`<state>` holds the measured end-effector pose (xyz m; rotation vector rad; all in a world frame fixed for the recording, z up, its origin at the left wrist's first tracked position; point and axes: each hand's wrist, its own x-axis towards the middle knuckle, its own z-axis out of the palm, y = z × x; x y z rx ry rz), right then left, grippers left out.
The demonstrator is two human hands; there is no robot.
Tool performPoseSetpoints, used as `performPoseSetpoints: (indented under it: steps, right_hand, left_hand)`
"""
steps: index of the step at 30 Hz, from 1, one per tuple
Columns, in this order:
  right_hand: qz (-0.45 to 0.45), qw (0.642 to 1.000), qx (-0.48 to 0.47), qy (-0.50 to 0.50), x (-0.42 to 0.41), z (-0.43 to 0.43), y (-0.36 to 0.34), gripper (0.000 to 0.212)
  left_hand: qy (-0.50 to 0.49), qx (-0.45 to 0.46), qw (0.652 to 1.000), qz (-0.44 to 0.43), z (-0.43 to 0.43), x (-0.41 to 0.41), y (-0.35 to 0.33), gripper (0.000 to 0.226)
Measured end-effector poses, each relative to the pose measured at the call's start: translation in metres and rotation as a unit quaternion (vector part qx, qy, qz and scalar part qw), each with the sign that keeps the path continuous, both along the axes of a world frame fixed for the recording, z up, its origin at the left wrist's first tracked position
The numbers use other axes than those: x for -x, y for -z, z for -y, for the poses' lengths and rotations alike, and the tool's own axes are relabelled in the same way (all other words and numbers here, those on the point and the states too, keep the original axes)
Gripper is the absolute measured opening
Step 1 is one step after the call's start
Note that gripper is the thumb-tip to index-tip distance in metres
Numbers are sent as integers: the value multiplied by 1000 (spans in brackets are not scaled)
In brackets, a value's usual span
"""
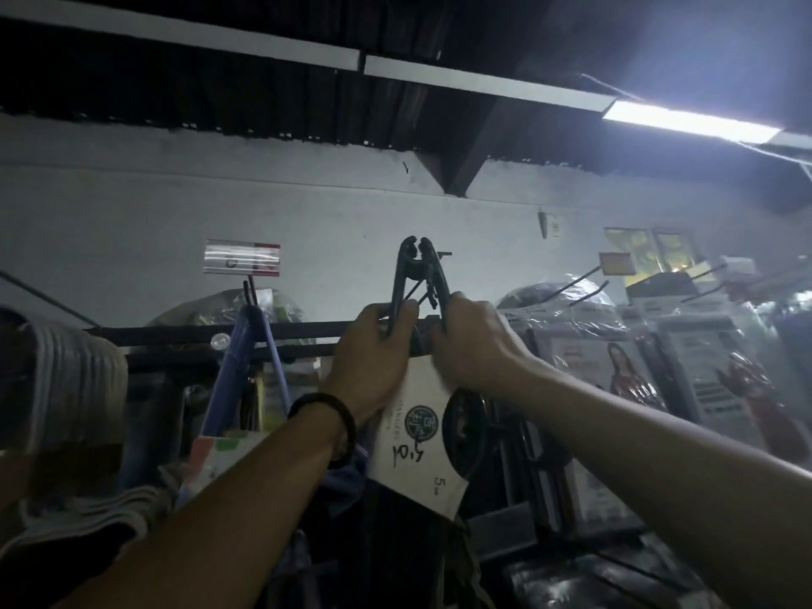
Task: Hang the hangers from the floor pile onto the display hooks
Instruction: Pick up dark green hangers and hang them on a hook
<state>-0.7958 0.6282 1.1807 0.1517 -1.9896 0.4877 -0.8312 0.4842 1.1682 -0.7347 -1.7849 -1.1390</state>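
Hangers w/ "5" card in L hand, R hand

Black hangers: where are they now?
Black hangers sit centre of the head view, gripped by left hand and right hand, tops at a display hook, right of the blue hangers.

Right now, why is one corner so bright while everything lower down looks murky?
Head view: the ceiling light at upper right flares into glare; the packaged goods below sit dim and soft; the black hangers read as a silhouette against the pale wall.
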Motion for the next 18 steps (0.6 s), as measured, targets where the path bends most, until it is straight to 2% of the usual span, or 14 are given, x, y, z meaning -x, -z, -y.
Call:
performPoseSetpoints:
  steps: [3, 5, 10, 14, 18]
  right_hand:
    - [-15, 999, 18, 25, 8, -9, -2, 18]
    - [-22, 999, 17, 38, 11, -13, 0, 21]
    - [-55, 996, 55, 37, 36, -13, 11, 13]
    - [-49, 997, 51, 18, 55, -10, 18, 12]
    - [-21, 999, 36, 13, 71, -9, 15, 15]
  left_hand:
    - [-19, 48, 997, -49, 1, 1, 14, 64]
    - [-34, 121, 989, -82, 4, 4, 33, 69]
    - [-118, 270, 945, -145, 13, 21, 65, 83]
    - [-166, 322, 917, -168, 19, 36, 76, 89]
    - [-180, 325, 919, -129, 23, 49, 76, 86]
